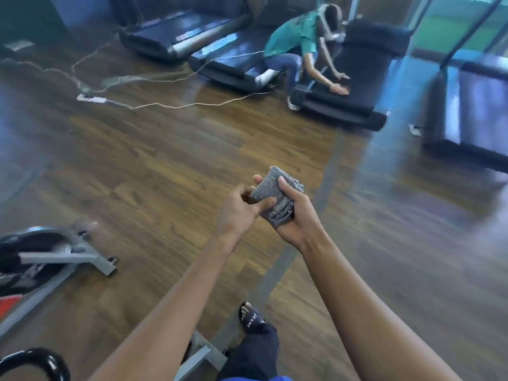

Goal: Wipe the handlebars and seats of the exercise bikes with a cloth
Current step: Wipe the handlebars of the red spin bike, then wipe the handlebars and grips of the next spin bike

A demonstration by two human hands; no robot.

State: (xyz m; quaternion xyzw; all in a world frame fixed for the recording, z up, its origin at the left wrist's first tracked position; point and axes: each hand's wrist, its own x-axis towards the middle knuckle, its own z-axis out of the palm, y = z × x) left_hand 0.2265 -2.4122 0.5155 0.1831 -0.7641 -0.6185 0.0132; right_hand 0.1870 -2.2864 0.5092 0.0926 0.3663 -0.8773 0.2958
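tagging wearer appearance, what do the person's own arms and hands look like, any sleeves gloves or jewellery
The left forearm and right forearm are bare down to the picture's bottom edge; no sleeve shows. The left hand and right hand wear no gloves, and no watch, bracelet or ring is visible, though the picture is slightly blurred.

Dark trousers (254, 353), a blue hem (258, 378), a black sandal (251, 318) lettered in white.

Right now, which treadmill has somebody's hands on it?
The treadmill third from the left, with the plain black belt. A person in a green top crouches beside it, both hands flat on its belt. No hands touch the others.
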